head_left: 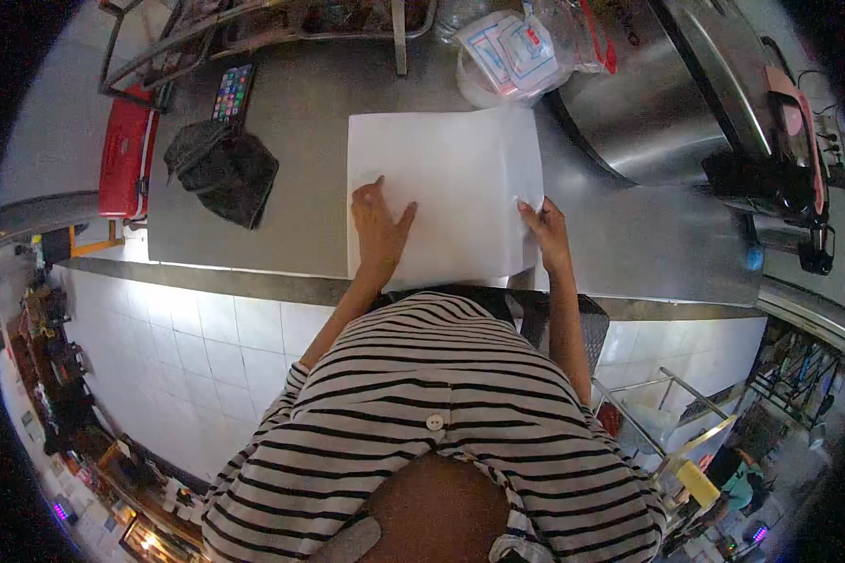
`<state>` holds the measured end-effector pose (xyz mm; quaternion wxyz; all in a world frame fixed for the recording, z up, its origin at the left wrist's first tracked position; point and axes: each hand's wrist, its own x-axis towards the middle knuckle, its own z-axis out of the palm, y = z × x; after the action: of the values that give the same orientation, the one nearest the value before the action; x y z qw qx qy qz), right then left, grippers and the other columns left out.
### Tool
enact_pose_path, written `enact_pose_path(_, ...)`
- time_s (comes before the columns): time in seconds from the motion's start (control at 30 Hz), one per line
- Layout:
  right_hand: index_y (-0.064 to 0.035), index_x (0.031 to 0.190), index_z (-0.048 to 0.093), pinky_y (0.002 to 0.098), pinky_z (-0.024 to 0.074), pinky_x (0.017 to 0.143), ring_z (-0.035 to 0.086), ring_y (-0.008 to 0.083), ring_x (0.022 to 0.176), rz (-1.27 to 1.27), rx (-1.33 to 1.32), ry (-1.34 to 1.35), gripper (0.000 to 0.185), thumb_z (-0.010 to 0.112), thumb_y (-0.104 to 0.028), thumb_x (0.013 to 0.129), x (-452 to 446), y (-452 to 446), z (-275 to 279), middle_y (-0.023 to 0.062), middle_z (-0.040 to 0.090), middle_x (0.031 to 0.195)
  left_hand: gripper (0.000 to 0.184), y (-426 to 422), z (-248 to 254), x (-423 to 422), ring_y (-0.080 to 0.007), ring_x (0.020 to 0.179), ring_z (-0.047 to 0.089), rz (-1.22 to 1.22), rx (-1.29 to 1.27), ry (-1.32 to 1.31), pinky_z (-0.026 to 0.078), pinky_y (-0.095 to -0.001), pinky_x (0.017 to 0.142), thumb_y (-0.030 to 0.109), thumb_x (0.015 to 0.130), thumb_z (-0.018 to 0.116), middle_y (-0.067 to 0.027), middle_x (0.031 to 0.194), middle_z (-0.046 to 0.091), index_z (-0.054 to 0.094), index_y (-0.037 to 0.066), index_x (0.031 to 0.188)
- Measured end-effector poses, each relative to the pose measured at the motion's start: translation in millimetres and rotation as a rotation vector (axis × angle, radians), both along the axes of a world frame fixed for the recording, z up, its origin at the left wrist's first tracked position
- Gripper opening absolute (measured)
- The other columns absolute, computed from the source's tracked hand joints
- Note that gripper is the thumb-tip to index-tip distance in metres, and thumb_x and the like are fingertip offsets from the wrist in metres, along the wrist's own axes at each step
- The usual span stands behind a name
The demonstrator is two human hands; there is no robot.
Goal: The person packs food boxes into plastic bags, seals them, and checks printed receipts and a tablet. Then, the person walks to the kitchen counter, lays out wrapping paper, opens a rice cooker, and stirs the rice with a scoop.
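A large white sheet lies on the grey metal counter in front of my body. On its left part rests my left hand, its fingers apart and nothing gripped. At the sheet's right edge is my right hand, with thumb on top of the paper and the other fingers at or beyond the edge, closed on it. Whether the paper is one layer or more I cannot tell.
A dark cloth and a phone lie to the left, beside a red box. Plastic bags touch the sheet's far edge. A large steel appliance stands right; a metal rack is at the back.
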<state>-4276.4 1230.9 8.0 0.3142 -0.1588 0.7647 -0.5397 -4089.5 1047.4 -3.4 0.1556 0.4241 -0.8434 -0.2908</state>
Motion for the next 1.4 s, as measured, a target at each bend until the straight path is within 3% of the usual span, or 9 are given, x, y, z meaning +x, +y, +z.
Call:
enact_pose_path(0.4, 0.002, 0.09, 0.058, 0.0253, 0.0418, 0.067, 0.052, 0.0103, 0.07, -0.101, 0.216, 0.417, 0.022, 0.057, -0.018, 0.081, -8, 64, -74, 0.0034, 0.058, 0.07, 0.064, 18, -11, -1, -0.0379, 0.119, 0.024, -0.113, -0.262, -0.188, 0.021, -0.0504, 0.096, 0.039, 0.08, 0.052, -0.0208, 0.132, 0.022, 0.032, -0.001, 0.126)
enact_pose_path(0.5, 0.0023, 0.089, 0.058, 0.0287, 0.0432, 0.065, 0.053, 0.0137, 0.07, -0.178, 0.393, 1.028, 0.022, 0.057, -0.018, 0.081, -11, 98, -66, 0.0069, 0.058, 0.076, 0.061, 17, -19, 4, -0.04, 0.123, 0.019, -0.104, -0.279, -0.131, 0.016, -0.052, 0.099, 0.037, 0.083, 0.048, -0.022, 0.133, 0.019, 0.031, -0.003, 0.126)
enact_pose_path(0.67, 0.0016, 0.112, 0.047, 0.0306, 0.044, 0.075, 0.053, 0.0195, 0.087, -0.437, 0.306, 0.145, 0.046, 0.053, -0.033, 0.083, -20, 163, -14, 0.0113, 0.057, 0.094, 0.056, 11, -18, 9, -0.0409, 0.123, 0.019, -0.123, -0.236, -0.076, 0.016, -0.0494, 0.101, 0.031, 0.085, 0.046, -0.0226, 0.134, 0.018, 0.032, -0.005, 0.125)
enact_pose_path(0.73, -0.0014, 0.112, 0.048, 0.0295, 0.0446, 0.073, 0.053, 0.0166, 0.084, -0.481, -0.011, -0.012, 0.043, 0.053, -0.034, 0.084, -37, 206, -33, 0.0095, 0.056, 0.095, 0.054, 10, -20, 10, -0.0403, 0.123, 0.019, -0.133, -0.236, -0.067, 0.016, -0.049, 0.101, 0.029, 0.084, 0.048, -0.0228, 0.134, 0.019, 0.034, -0.004, 0.124)
enact_pose_path(0.83, -0.0057, 0.102, 0.05, 0.0298, 0.0471, 0.069, 0.056, 0.015, 0.081, -0.433, -0.036, -0.063, 0.025, 0.052, -0.023, 0.085, -49, 215, -24, 0.0075, 0.057, 0.094, 0.051, 7, -20, 8, -0.0394, 0.124, 0.019, -0.141, -0.197, -0.069, 0.016, -0.0494, 0.101, 0.026, 0.083, 0.05, -0.0228, 0.134, 0.019, 0.037, -0.002, 0.123)
enact_pose_path(0.97, -0.0067, 0.112, 0.046, 0.0317, 0.0479, 0.072, 0.056, 0.0188, 0.086, -0.334, -0.568, -0.232, 0.036, 0.053, -0.026, 0.083, -20, 185, 0, 0.0091, 0.055, 0.103, 0.048, 6, -16, 9, -0.0387, 0.125, 0.018, -0.128, -0.189, -0.011, 0.014, -0.0509, 0.101, 0.025, 0.083, 0.051, -0.0226, 0.135, 0.018, 0.039, 0.002, 0.123)
enact_pose_path(1.07, -0.005, 0.114, 0.046, 0.0335, 0.045, 0.08, 0.053, 0.0224, 0.095, -0.383, -0.428, -0.25, 0.04, 0.055, -0.027, 0.082, -9, 135, 31, 0.0094, 0.052, 0.107, 0.048, 4, -15, 10, -0.0387, 0.125, 0.017, -0.106, -0.198, -0.028, 0.013, -0.0517, 0.101, 0.025, 0.083, 0.051, -0.0234, 0.134, 0.018, 0.039, 0.002, 0.123)
enact_pose_path(1.23, -0.0057, 0.106, 0.053, 0.0245, 0.0421, 0.075, 0.053, 0.0123, 0.086, -0.133, -0.024, -0.154, 0.031, 0.057, -0.023, 0.081, 25, 13, 107, 0.0043, 0.058, 0.095, 0.047, -1, -14, 14, -0.0388, 0.124, 0.018, -0.096, -0.205, -0.035, 0.013, -0.0514, 0.101, 0.026, 0.083, 0.051, -0.0247, 0.133, 0.02, 0.039, 0.003, 0.123)
enact_pose_path(1.4, -0.0065, 0.107, 0.053, 0.023, 0.0422, 0.073, 0.054, 0.0103, 0.082, 0.048, -0.486, -0.346, 0.027, 0.054, -0.019, 0.083, 64, -65, 129, 0.004, 0.058, 0.091, 0.045, -15, -5, 19, -0.0372, 0.119, 0.03, -0.034, -0.187, 0.133, 0.023, -0.0466, 0.099, 0.028, 0.084, 0.049, -0.0256, 0.125, 0.033, 0.041, 0.002, 0.121)
